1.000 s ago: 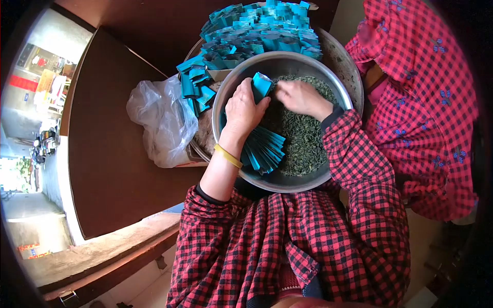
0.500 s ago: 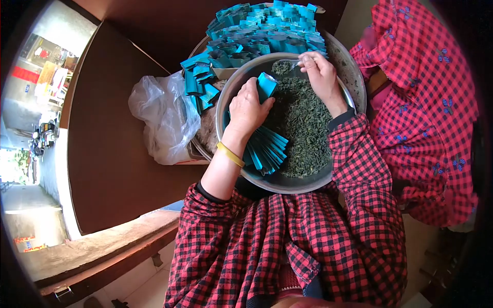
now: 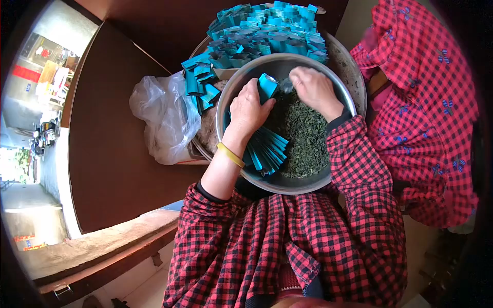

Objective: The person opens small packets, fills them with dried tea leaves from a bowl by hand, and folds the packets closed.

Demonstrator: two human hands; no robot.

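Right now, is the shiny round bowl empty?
The bowl isn't empty: dark green leaves cover much of its bottom, and fanned blue packets sit at its left.

On the left side stands a large dark brown panel (image 3: 118, 138). Beyond it there is a bright area (image 3: 23, 197), where the light is very strong. A worn wooden ledge (image 3: 108, 244) runs below the panel, and under this ledge the floor (image 3: 141, 282) has pale tiles.

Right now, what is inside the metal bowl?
Green leaves on the right and a fan of blue packets on the left. The left hand, holding a blue packet, and the right hand hide parts of the bowl; what lies beneath can't be seen.
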